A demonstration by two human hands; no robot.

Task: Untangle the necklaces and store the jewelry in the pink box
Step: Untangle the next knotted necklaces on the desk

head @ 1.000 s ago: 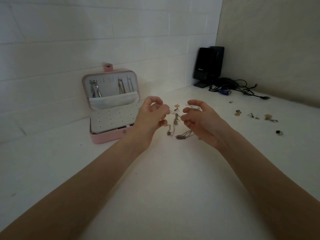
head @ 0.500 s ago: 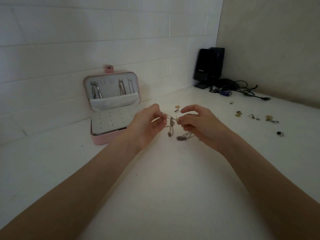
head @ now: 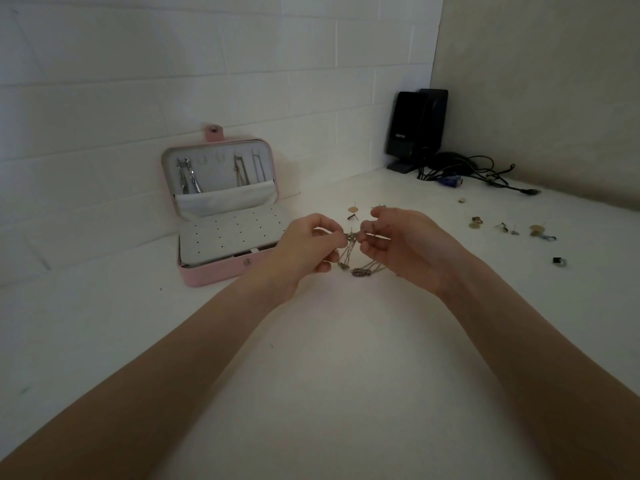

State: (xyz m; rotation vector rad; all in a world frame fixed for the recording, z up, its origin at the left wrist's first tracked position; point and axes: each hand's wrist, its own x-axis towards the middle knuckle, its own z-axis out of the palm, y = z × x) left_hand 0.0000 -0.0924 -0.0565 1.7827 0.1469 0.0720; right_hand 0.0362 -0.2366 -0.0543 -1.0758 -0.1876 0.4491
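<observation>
White tabletop (head: 329, 393) in a tiled corner, dim light. Pink box (head: 221, 220) sits open against the back wall, lid upright, left of the hands. Lid hooks already carry a few pieces: silver-looking ones (head: 188, 176) at the left hooks, thin chains (head: 247, 169) at the right ones. The perforated earring panel (head: 232, 237) in the base looks unfilled. So storage is partly done, by my read well under halfway.

Black speakers (head: 417, 131) and a cable pile (head: 467, 169) in the far right corner, not part of the job.

Left hand (head: 308, 251) and right hand (head: 405, 247) are close together above the tabletop, in front of the box. Each grip is pinched on the tangled necklaces (head: 356, 261), fingertips nearly meeting at the knot. Fine dull metal chains, several strands; loops hang down from the pinch and a small bunched clump sags at the bottom, just over the tabletop. Can't tell how many chains are in it. Knot not yet free as far as I can see.

Still to store: loose small pieces (head: 509, 230) scattered on the right of the tabletop, a dark ring-like item (head: 558, 261) nearer the edge, and stud earrings (head: 353, 213) just behind the hands.
</observation>
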